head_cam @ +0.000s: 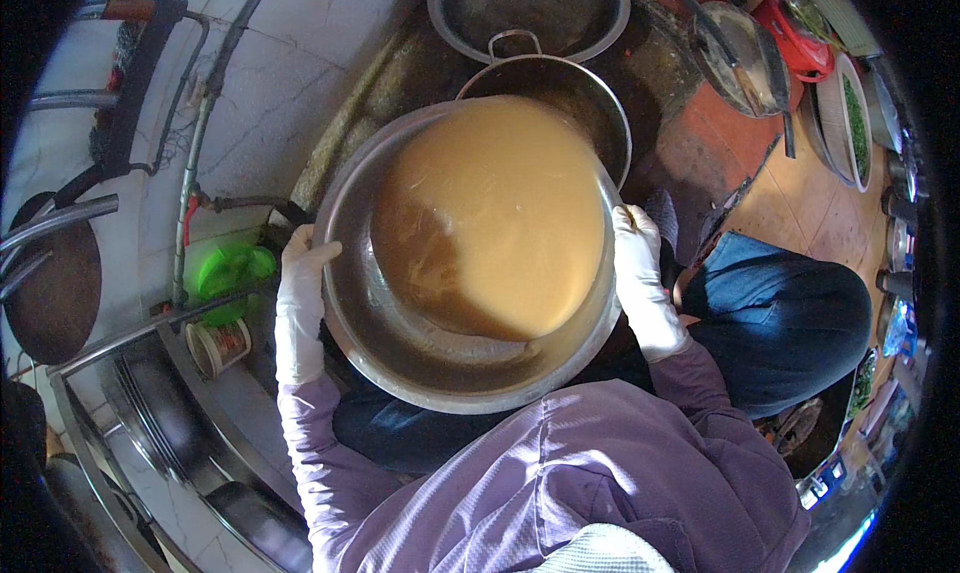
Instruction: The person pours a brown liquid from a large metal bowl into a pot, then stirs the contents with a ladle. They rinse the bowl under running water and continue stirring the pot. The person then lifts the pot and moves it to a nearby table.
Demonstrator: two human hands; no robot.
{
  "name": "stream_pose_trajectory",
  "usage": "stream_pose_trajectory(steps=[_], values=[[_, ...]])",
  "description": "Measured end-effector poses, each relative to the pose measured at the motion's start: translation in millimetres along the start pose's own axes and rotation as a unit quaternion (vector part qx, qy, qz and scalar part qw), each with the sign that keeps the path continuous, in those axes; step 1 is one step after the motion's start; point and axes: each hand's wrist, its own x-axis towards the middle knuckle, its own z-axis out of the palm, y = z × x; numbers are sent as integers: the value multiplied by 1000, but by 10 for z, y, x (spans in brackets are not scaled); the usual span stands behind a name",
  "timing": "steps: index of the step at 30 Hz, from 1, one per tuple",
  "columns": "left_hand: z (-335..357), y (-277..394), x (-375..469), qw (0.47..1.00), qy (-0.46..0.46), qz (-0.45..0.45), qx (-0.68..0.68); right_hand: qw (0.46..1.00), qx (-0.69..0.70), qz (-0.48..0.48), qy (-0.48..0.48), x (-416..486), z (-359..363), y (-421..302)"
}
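A large round metal basin (pixel 360 340) is held in front of me, tipped away from my body. Cloudy tan liquid (pixel 517 220) fills its far side and reaches the far rim. My left hand (pixel 304 288), in a white glove, grips the left rim with the thumb over the edge. On the opposite rim my right hand (pixel 637 265), gloved in white too, holds on with its lower fingers hidden. Just beyond, partly covered by the basin, stands a metal pot (pixel 619 123) with a loop handle. Whether liquid runs into it cannot be told.
Behind the pot lies a wide metal basin (pixel 525 10). At left are a green plastic container (pixel 232 277), a small tub (pixel 217 346) and a metal rack (pixel 135 348). To the right sit a pan (pixel 739 63), a red container (pixel 799 40) and a basket with greens (pixel 851 123).
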Motion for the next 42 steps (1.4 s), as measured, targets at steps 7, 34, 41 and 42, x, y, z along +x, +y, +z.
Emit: stream_pose_trajectory(steps=[7,34,41,42], values=[[38,89,-42,999,29,-1,-16,999,-22,-14,31,-74,66,-137],[259,507,-295,1000,4,-13,-16,999,-4,-4,35,-3,187,-5],[196,512,-303,999,28,-19,-6,1000,-21,10,-10,15,156,-45],[204,499,-285,999,33,-16,-21,999,-24,23,-14,28,143,-33]])
